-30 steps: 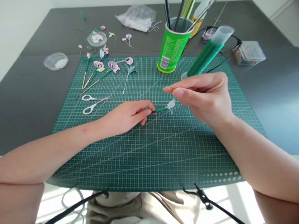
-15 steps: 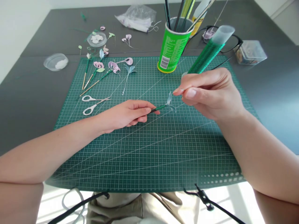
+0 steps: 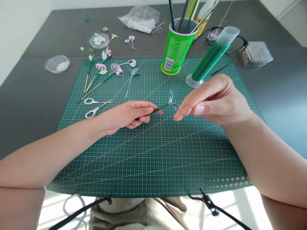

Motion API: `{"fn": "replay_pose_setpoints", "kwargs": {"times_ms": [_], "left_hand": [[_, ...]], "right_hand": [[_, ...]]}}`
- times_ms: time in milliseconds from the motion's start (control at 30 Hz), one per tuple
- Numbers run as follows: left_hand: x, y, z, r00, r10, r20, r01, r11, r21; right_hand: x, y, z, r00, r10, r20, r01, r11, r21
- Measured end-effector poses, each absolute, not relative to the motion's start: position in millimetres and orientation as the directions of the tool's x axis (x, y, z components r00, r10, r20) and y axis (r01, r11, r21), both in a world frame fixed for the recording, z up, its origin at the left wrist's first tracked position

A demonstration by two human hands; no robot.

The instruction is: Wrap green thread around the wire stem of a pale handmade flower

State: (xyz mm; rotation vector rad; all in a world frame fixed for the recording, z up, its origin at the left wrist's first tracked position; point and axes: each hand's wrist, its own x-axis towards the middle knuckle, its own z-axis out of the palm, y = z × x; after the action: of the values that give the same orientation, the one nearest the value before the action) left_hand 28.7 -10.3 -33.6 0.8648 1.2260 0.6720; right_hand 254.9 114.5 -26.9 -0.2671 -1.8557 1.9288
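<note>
- A dark table (image 3: 31,92) is spreading under a green gridded mat (image 3: 148,153), with pale walls rising behind.
- Beyond my hands, a green can (image 3: 178,48) is standing upright, holding sticks, and a bottle (image 3: 205,17) is showing behind it.
- Just past my right hand (image 3: 185,111), a tube wound with green thread (image 3: 209,64) is standing on the mat, partly covering the glasses (image 3: 246,44); a clear box (image 3: 256,54) is sitting near them.
- Scissors (image 3: 92,112) are lying beyond my left forearm, their blades open.
- Farther left, pink flowers (image 3: 116,68) on sticks and a blue sprig (image 3: 133,72) are resting on the mat, with two clear dishes (image 3: 49,65) and a plastic bag (image 3: 141,22) lying behind.
- My left hand (image 3: 135,113) is gripping a green-wrapped stem (image 3: 161,108) between thumb and fingers, holding it above the mat's middle; a pale blue leaf (image 3: 171,95) is pointing up at its tip.
- My right fingers are bending beside that tip, thumb near forefinger; a fine line is showing there, but I cannot tell whether they are gripping it.
- Compared with half a second ago, my right fingertips are sitting lower, the tube's base is showing, and the leaf is standing slightly farther left; the scissors are staying put.
</note>
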Motion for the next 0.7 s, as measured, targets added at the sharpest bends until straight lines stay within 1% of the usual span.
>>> {"fn": "replay_pose_setpoints", "kwargs": {"times_ms": [67, 100, 133, 233, 333, 400, 433, 467, 500, 533, 600, 633, 667, 700], "left_hand": [[28.2, -9.7, -33.5, 0.22, 0.828, -0.516, 0.025, 0.524, 0.851], [28.4, -9.6, -33.8, 0.215, 0.828, -0.517, 0.037, 0.522, 0.852], [28.9, -9.6, -34.3, 0.211, 0.83, -0.516, 0.058, 0.516, 0.854], [32.6, -11.0, -36.0, 0.222, 0.836, -0.502, 0.204, 0.464, 0.862], [37.6, -13.4, -36.4, 0.268, 0.838, -0.476, 0.379, 0.362, 0.852], [39.5, -14.4, -35.7, 0.292, 0.837, -0.463, 0.415, 0.325, 0.85], [39.6, -14.5, -35.4, 0.299, 0.834, -0.465, 0.407, 0.329, 0.852], [39.1, -14.3, -35.0, 0.301, 0.829, -0.471, 0.385, 0.346, 0.856], [38.1, -13.9, -34.7, 0.297, 0.825, -0.481, 0.351, 0.374, 0.858], [36.8, -13.3, -34.6, 0.288, 0.82, -0.494, 0.308, 0.409, 0.859], [33.8, -11.9, -34.6, 0.271, 0.808, -0.524, 0.206, 0.483, 0.851], [32.5, -11.3, -34.7, 0.268, 0.8, -0.537, 0.154, 0.515, 0.843], [31.5, -10.7, -34.8, 0.269, 0.792, -0.548, 0.107, 0.541, 0.834], [30.7, -10.3, -34.9, 0.272, 0.786, -0.555, 0.069, 0.559, 0.826]], "right_hand": [[256.0, 116.2, -25.4, -0.924, 0.287, 0.253, -0.26, 0.015, -0.965], [256.3, 116.6, -25.0, -0.93, 0.244, 0.275, -0.277, 0.026, -0.96], [256.2, 116.6, -24.8, -0.931, 0.239, 0.277, -0.278, 0.033, -0.96], [253.3, 114.1, -26.9, -0.917, 0.28, 0.283, -0.286, 0.033, -0.958], [248.1, 110.4, -31.9, -0.872, 0.383, 0.305, -0.314, 0.041, -0.948], [246.2, 110.0, -34.4, -0.837, 0.445, 0.318, -0.332, 0.047, -0.942], [246.4, 110.7, -34.6, -0.829, 0.45, 0.331, -0.35, 0.043, -0.936], [247.4, 112.2, -34.0, -0.844, 0.421, 0.331, -0.352, 0.029, -0.935], [249.0, 114.1, -32.6, -0.881, 0.35, 0.319, -0.339, 0.007, -0.941], [251.1, 116.3, -30.7, -0.927, 0.231, 0.295, -0.307, -0.017, -0.952], [255.1, 120.8, -26.7, -0.983, -0.041, 0.178, -0.177, -0.027, -0.984], [256.5, 122.8, -25.4, -0.983, -0.144, 0.115, -0.114, -0.01, -0.993], [257.3, 124.5, -24.9, -0.975, -0.213, 0.061, -0.065, 0.013, -0.998], [257.5, 126.0, -25.1, -0.968, -0.249, 0.028, -0.038, 0.033, -0.999]]}}
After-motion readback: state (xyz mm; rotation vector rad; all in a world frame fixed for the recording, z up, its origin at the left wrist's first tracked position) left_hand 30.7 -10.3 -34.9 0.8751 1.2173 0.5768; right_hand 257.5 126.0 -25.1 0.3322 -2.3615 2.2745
